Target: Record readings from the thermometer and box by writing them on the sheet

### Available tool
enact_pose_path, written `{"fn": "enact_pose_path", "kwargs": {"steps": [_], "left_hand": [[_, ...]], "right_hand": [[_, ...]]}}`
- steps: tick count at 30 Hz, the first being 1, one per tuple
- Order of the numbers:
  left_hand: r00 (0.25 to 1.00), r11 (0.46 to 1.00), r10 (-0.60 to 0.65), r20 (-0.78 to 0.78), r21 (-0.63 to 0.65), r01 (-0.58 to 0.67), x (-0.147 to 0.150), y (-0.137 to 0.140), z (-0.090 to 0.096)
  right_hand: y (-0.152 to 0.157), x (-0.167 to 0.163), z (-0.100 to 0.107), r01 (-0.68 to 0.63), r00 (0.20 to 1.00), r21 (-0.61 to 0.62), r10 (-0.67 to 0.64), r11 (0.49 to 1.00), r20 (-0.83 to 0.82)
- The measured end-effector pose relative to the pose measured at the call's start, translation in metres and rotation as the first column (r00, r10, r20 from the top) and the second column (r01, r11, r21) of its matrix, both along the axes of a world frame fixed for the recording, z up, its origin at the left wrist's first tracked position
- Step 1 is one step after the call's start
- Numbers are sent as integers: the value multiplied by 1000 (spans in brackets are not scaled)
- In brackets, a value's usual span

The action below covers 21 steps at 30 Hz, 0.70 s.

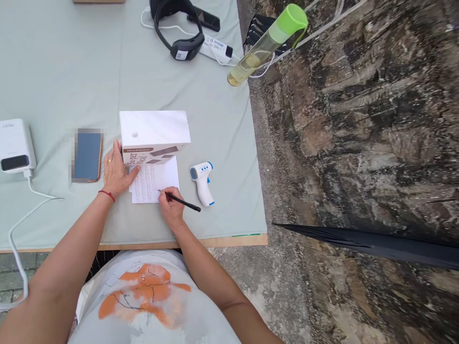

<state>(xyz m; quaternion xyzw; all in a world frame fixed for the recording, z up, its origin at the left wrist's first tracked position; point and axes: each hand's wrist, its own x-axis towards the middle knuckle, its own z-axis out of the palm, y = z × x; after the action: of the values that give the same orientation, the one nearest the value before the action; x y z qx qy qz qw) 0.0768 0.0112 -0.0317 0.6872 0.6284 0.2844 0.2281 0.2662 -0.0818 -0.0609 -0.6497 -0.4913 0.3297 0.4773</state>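
Note:
Between the fingers of my right hand (171, 206) is a black pen (184, 202), its tip at a white sheet of paper (167, 179). Rows of small handwriting cover the left part of the sheet. My left hand (117, 169) lies with fingers stretched out beside a white box (155, 128), its thumb over the paper's left edge. The box stands over the top of the sheet and hides that part. Brown print and pictures of bars show on the box's near face. To the right of the paper lies a white and blue infrared thermometer (202, 183).
Left of my left hand lies a phone (88, 156); farther left is a white power bank (16, 145) with a cable. A headset (179, 33) and a green-capped bottle (267, 45) occupy the far side. The table (229, 210) ends at right, near a stone wall (358, 143).

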Motion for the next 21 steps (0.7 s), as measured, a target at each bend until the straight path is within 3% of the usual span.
{"fn": "enact_pose_path", "kwargs": {"steps": [6,12,18,21], "left_hand": [[999,999,-12,48,44,10,-3,-3,1],[988,996,76,131,44,-83,-6,-3,-4],[986,987,109,126,101,-122,-6,0,-6],[987,983,113,116,132,-128,-5,-1,-5]], "right_hand": [[5,21,12,-91,980,131,66,987,186],[19,46,4,-165,945,70,138,984,296],[18,51,-7,-357,735,80,227,931,640],[15,60,-3,-360,715,100,205,928,669]]}}
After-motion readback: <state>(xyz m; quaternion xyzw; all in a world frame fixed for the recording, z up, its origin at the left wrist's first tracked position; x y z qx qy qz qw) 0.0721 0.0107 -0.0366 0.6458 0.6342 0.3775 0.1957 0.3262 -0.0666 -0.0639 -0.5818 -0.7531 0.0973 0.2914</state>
